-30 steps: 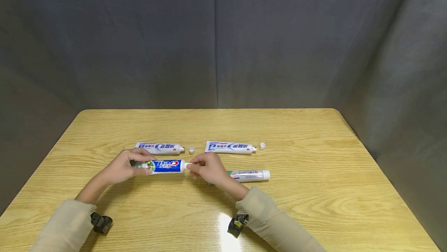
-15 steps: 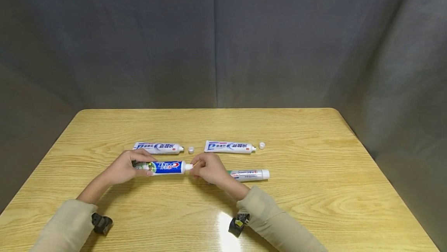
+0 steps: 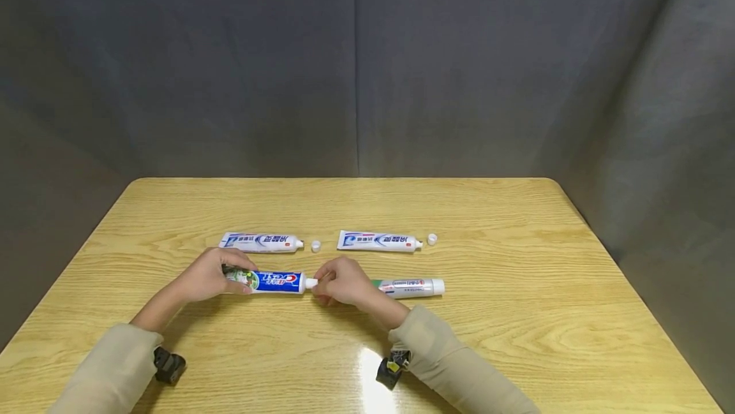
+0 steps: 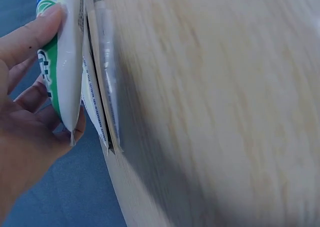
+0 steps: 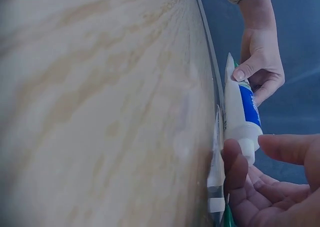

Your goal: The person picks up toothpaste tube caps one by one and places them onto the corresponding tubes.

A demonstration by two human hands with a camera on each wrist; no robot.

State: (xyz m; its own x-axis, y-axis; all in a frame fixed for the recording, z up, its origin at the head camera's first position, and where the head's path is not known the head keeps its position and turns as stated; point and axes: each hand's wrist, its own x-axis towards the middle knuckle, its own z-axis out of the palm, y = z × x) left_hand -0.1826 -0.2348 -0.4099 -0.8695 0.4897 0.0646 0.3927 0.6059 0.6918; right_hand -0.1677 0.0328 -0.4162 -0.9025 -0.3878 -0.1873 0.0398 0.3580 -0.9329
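My left hand grips a blue, white and green Crest toothpaste tube by its flat end, thumb on the near side. The tube lies crosswise above the table, its white cap pointing right. At that cap is my right hand, with index finger and thumb curled around it on either side. Behind the right wrist lies a silver toothpaste tube with a white cap, its left part hidden by the hand.
Two white and blue toothpaste tubes lie farther back, a left one and a right one, with bare nozzles. A loose white cap sits beside the left one, another cap beside the right one. Grey cloth hangs behind the wooden table.
The Crest tube has come slightly closer to me in the left hand, and its capped end has dipped. The right fingers have shifted a little at the cap. The other tubes stay put.
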